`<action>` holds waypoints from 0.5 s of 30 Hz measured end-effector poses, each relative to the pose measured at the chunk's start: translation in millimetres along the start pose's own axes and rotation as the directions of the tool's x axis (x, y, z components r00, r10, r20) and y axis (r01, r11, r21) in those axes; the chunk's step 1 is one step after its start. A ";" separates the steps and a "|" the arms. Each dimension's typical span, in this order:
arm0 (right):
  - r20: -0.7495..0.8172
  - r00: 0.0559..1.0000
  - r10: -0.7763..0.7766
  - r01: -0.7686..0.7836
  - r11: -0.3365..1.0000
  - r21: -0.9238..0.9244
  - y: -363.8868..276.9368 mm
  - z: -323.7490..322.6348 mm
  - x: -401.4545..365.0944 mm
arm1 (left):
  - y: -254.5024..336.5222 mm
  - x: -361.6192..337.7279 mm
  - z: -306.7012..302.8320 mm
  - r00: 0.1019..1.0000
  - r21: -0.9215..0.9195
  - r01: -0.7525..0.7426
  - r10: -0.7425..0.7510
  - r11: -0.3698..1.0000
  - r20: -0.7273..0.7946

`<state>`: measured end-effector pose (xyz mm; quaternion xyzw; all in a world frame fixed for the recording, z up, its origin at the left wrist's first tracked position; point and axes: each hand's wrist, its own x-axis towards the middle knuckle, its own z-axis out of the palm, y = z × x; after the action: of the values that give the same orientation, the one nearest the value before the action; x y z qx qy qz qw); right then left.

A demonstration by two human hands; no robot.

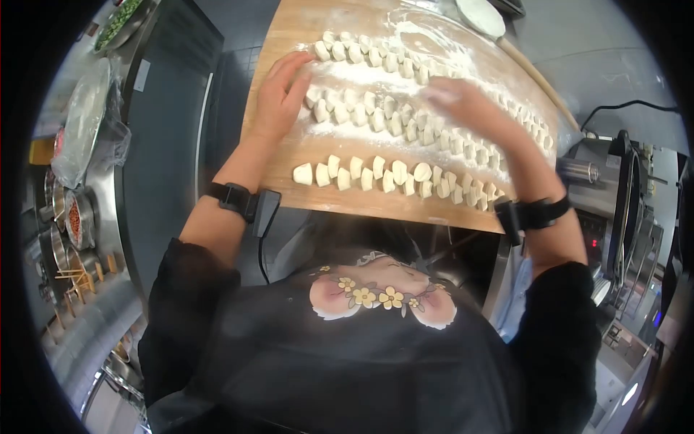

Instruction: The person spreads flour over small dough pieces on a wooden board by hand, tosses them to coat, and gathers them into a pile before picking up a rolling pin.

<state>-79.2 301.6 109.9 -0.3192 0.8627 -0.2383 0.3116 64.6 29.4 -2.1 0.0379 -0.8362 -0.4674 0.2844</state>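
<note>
Rows of small cut dough pieces lie on a floured wooden board [278, 194]. My left hand [282, 98] is at the board's left edge, its thumb apart from the fingers. Its fingertips are beside the left end of the far dough row [372, 56], and the thumb is near the middle dough row [376, 116]. My right hand [466, 105] is over the board between these two rows, its fingers smeared by motion and dusted with flour. Whether it holds anything is not visible. The near dough row [367, 179], yellower and less floured, runs along the front edge.
A rolling pin [538, 79] lies along the board's right side, near a bowl of white powder [481, 16]. To the left stands a steel counter [170, 108] with a plastic-covered tray [83, 119] and a bowl of green pieces [121, 25]. Machines with a black cable [629, 105] are at right.
</note>
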 end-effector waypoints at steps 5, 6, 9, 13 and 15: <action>0.027 0.938 -0.344 0.345 0.939 0.000 -30.4 68.2 -24.0 | 32.7 -38.1 -21.5 0.996 0.010 0.088 -0.088 0.996 -0.020; 0.023 0.951 -0.309 0.308 0.951 0.040 -14.5 63.3 -31.8 | 40.0 -51.4 -25.6 0.995 0.029 0.097 -0.097 0.995 0.001; -0.076 0.991 -0.110 0.095 0.979 -0.181 18.2 28.0 -62.4 | 59.0 -96.3 -26.8 0.997 -0.021 0.073 -0.072 0.997 0.028; -0.019 0.999 0.039 -0.035 0.987 0.158 -22.2 41.1 -68.9 | 75.7 -111.6 -10.8 0.996 -0.126 0.078 -0.071 0.989 0.058; -0.092 0.983 -0.157 0.178 0.935 0.306 -35.7 85.7 -46.8 | 72.3 -109.4 -1.5 0.997 -0.199 0.075 -0.076 0.977 0.005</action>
<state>22.4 291.7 90.4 -0.3300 0.7936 -0.4080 0.3081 171.4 104.7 8.4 0.0416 -0.7830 -0.5589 0.2699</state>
